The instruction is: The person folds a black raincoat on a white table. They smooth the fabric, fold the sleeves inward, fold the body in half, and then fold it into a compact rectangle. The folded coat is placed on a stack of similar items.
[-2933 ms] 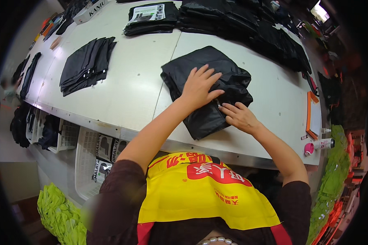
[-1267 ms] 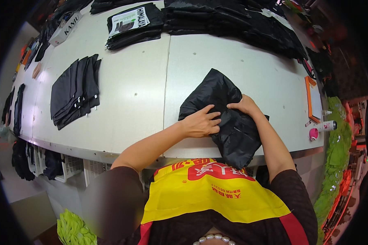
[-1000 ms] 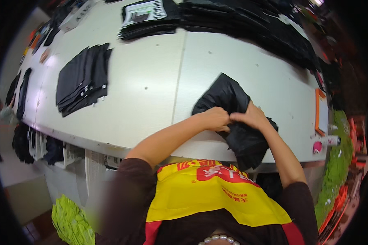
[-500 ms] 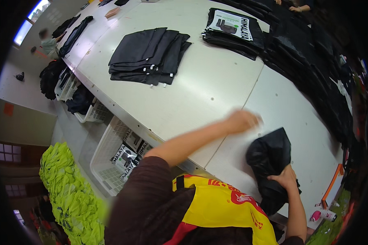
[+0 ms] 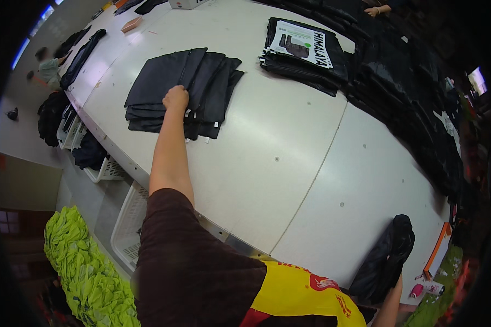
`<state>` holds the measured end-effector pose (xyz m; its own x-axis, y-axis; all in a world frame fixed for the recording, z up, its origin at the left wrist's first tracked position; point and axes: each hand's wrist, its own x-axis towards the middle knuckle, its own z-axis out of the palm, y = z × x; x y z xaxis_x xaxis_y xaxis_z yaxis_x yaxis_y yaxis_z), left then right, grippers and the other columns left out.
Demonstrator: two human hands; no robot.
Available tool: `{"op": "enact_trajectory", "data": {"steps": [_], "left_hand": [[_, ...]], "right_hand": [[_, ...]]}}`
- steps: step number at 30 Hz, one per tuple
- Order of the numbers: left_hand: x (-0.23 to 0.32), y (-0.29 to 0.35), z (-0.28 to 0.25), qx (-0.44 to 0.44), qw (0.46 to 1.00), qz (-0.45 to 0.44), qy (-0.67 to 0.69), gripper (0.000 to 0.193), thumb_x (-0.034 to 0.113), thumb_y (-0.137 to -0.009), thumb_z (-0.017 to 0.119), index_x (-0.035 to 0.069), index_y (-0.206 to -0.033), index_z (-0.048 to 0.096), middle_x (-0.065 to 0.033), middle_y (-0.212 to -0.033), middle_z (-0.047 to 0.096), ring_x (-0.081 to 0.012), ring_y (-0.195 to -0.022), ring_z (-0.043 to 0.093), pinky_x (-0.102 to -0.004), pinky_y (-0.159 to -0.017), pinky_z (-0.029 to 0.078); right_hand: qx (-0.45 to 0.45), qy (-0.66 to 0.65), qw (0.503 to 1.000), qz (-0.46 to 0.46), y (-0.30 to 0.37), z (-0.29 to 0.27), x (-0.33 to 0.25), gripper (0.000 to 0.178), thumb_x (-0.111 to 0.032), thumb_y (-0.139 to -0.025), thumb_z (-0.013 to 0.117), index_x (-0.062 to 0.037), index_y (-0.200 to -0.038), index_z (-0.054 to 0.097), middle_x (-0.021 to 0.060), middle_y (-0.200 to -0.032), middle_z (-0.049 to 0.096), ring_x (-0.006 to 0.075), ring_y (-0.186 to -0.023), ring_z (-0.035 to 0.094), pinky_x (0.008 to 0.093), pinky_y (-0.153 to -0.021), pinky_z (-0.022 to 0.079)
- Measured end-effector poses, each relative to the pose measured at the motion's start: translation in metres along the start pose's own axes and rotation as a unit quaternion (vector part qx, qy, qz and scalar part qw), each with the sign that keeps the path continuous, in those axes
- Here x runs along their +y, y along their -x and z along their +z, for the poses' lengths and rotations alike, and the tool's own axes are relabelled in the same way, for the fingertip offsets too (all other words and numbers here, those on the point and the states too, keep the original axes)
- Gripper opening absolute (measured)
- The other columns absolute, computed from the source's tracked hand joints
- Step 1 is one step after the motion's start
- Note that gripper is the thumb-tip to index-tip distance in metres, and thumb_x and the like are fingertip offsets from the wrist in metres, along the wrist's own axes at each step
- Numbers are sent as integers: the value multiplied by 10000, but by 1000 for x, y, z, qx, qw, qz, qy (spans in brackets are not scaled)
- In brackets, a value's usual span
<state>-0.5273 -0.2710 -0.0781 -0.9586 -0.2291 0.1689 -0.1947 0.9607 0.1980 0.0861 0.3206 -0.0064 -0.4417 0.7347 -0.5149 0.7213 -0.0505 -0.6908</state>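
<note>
My left arm stretches forward over the table. My left hand [image 5: 175, 98] is closed, its fingers curled at the top of a fanned stack of dark fabric pieces [image 5: 161, 73] with small white tags along the near edges. At the near right, a bunched black fabric piece [image 5: 379, 267] stands partly upright at the table's edge. My right hand [image 5: 396, 288] grips it from the right side; the cloth hides most of its fingers.
A pile of black packs [image 5: 303, 46] with a printed white sheet lies beyond. Black goods [image 5: 401, 103] line the right side. White baskets [image 5: 126, 229] and a lime-green cloth heap [image 5: 87, 267] stand left. An orange-edged box [image 5: 437, 253] lies far right. Other people work at the far edges.
My left hand has swung from mid-table forward and left onto the stack. My right hand has moved nearer the front right edge with the black fabric piece, which is now bunched more narrowly.
</note>
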Motion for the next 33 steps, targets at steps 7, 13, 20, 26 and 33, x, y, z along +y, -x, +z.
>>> {"op": "enact_trajectory", "data": {"steps": [7,13,20,26,33], "left_hand": [[96,159,-11,157,837,441,283,33,3,-672,563,23,-697,554,-143,-833,616,-318,-894,587,-439,-756,434],[191,443,9,-212,626,670,339,165,227,-799,606,72,-855,612,-122,-1141,571,-276,-1215,449,-567,-1031,256],[217,517,4,-136,740,542,374,313,201,-721,710,31,-962,608,-142,-1051,557,-302,-1045,509,-399,-878,406],[217,525,-18,-164,770,540,299,374,199,-682,738,50,-1000,611,-131,-1026,546,-304,-968,506,-397,-813,414],[231,540,-19,-158,781,565,213,226,100,-748,637,36,-962,599,-126,-968,584,-307,-876,554,-389,-757,461]], "right_hand": [[6,-20,1000,-5,6,-13,6,842,-227,-608,816,26,-1298,407,167,-1180,552,283,-1085,535,338,-948,417],[-33,-31,998,-36,-8,-26,9,795,-228,-650,797,12,-1302,412,155,-1163,559,271,-1061,548,335,-929,433],[-77,-64,995,-28,-19,-44,21,740,-229,-700,774,-4,-1307,416,142,-1143,567,257,-1032,563,332,-907,451],[-139,-137,980,22,-41,-57,37,677,-230,-756,742,-18,-1312,419,120,-1111,574,230,-984,578,321,-863,474],[-152,-3,974,-165,-92,-48,69,876,-326,-683,787,-13,-1375,350,131,-1312,487,235,-1149,503,318,-936,421]]}}
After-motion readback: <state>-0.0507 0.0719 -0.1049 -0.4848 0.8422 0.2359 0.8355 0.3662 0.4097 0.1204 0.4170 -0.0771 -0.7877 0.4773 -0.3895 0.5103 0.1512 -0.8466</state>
